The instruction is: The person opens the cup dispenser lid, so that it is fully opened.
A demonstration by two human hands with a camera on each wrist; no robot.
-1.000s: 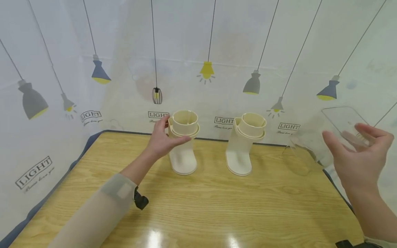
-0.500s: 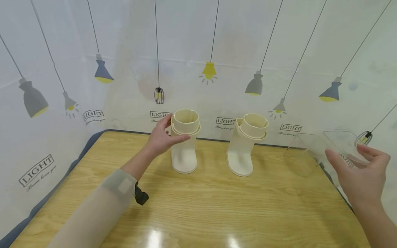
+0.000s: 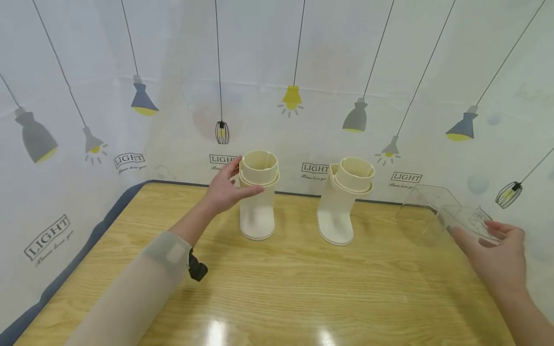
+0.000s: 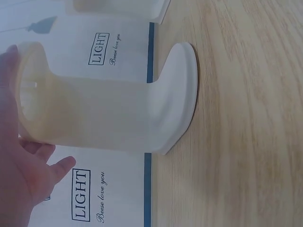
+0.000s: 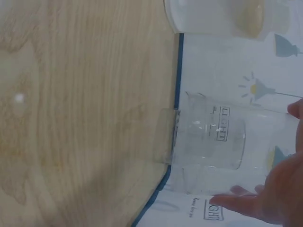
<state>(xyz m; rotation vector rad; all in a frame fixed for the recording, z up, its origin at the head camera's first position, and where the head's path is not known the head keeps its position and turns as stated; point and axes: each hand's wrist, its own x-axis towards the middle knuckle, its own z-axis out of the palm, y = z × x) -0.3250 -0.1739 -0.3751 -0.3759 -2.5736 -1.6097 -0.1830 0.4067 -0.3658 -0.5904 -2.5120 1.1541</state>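
Two cream plastic stands, each with a round collar on top and a rounded foot, stand upright on the wooden table. My left hand grips the collar of the left stand, thumb across its front and fingers behind. The right stand is untouched. At the right, my right hand holds a clear, see-through container by its sides, thumb and fingers spread around it. Behind it, a second clear container stands near the table's back right corner. In the right wrist view the two clear shapes overlap.
The wooden table has a dark blue edge along the back and sides. A white curtain printed with hanging lamps and "LIGHT" signs rises close behind the stands. Light reflects off the near tabletop.
My right hand has come down with the clear container, nearer the second clear one and the table. My left hand keeps its grip on the left stand; the view has shifted slightly.
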